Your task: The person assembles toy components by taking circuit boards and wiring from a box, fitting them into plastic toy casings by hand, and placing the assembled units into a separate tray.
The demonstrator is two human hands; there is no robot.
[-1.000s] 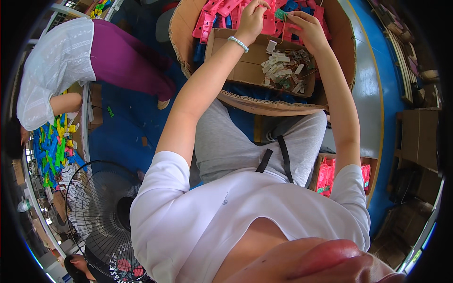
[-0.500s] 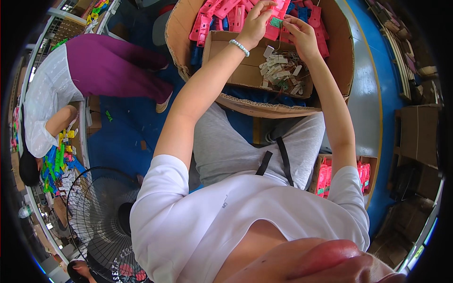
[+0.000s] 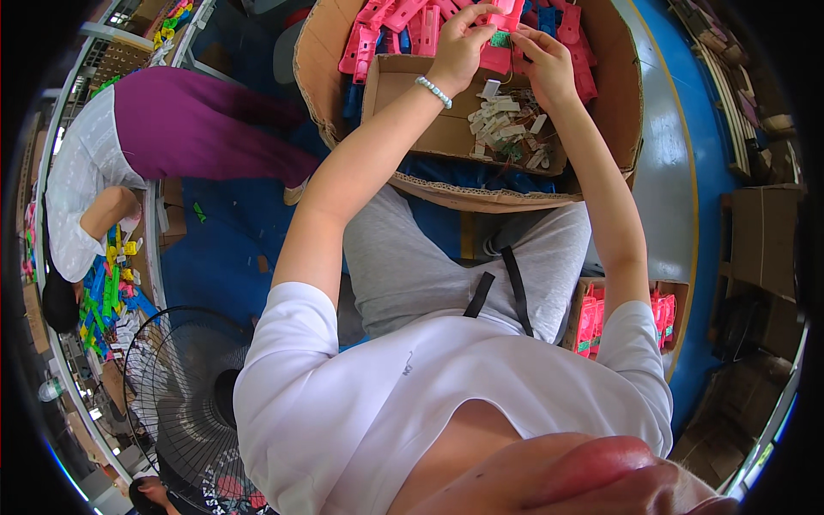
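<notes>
A pink plastic piece (image 3: 502,39) is held up over the big cardboard box (image 3: 618,94) by both hands. The left hand (image 3: 459,47) is clenched on its left side, fingers wrapped over the top edge; a pale bead bracelet (image 3: 435,91) is worn on that wrist. The right hand (image 3: 542,60) is closed on the right side, and a small green part (image 3: 499,39) is pinched against the pink piece between the 2 hands. Whether that green part is already seated or only pressed on cannot be told; it is too small and half covered.

Progress, as judged from the layout: a heap of loose pink and blue plastic pieces (image 3: 403,21) is left in the big box behind the hands, so plenty seems to remain. A smaller cardboard tray (image 3: 403,103) sits inside the box just under the hands, with a scatter of small pale parts (image 3: 506,129) in it, also far from used up. A separate box of stacked pink pieces (image 3: 592,313) stands by the right thigh, upright and tightly packed; these look like finished ones, though that is a guess. Only 1 piece is in hand now.

To the left, another person in a white top and purple trousers (image 3: 189,120) is bent over a shelf of coloured parts (image 3: 107,287). A floor fan (image 3: 180,395) stands lower left.
</notes>
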